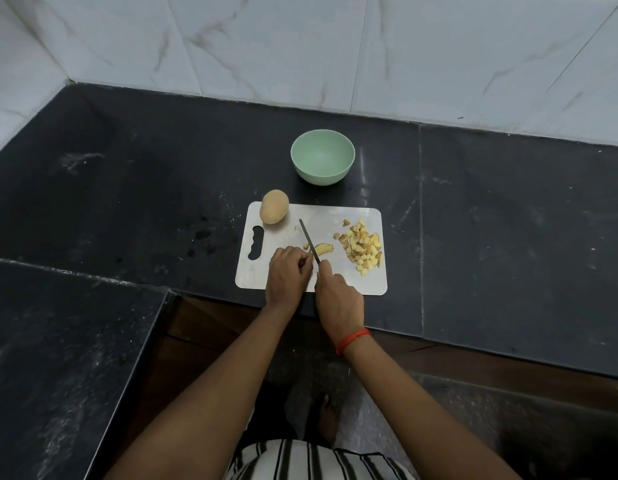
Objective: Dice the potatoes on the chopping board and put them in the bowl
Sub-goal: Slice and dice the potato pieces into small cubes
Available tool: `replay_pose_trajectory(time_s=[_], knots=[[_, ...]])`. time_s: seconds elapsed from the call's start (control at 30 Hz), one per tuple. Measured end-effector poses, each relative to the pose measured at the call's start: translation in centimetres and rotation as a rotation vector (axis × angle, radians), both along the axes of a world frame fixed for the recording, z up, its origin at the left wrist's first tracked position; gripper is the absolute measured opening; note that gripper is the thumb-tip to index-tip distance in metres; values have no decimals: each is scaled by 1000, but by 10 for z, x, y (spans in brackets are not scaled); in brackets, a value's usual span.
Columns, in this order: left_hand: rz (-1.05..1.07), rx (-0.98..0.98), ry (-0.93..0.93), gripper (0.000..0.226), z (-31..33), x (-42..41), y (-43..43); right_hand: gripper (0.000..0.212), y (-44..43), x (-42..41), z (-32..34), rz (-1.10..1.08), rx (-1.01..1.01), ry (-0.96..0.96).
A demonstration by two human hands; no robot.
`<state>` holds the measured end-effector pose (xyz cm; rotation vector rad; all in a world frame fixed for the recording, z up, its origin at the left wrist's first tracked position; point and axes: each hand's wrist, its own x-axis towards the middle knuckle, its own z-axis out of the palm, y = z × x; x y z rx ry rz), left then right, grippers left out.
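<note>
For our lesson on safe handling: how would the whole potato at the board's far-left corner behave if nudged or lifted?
The whole potato is an oval, so a nudge would probably rock or roll it, perhaps off the chopping board corner it sits on. Uncut and unpeeled, it likely feels firm and not slippery.

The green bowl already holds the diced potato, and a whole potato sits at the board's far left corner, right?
No. In the head view the green bowl is empty; the diced potato lies on the right of the chopping board. The rest holds.
</note>
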<state>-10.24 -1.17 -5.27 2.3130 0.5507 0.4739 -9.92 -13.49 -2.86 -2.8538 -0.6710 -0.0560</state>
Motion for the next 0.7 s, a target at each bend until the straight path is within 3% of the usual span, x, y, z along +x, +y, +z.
replay_pose_trajectory(time_s=[0.13, 0.37, 0.5, 0.7], knots=[[12, 20, 6, 22, 0, 1, -1, 44, -17, -17, -1, -2, -31, -17], [3, 31, 14, 21, 4, 3, -4, 17, -60, -48, -7, -66, 45, 96], [39, -70, -17, 13, 9, 1, 7, 22, -62, -48, 3, -67, 226, 134], [240, -266, -194, 13, 11, -3, 41, 17, -21, -35, -3, 25, 167, 56]])
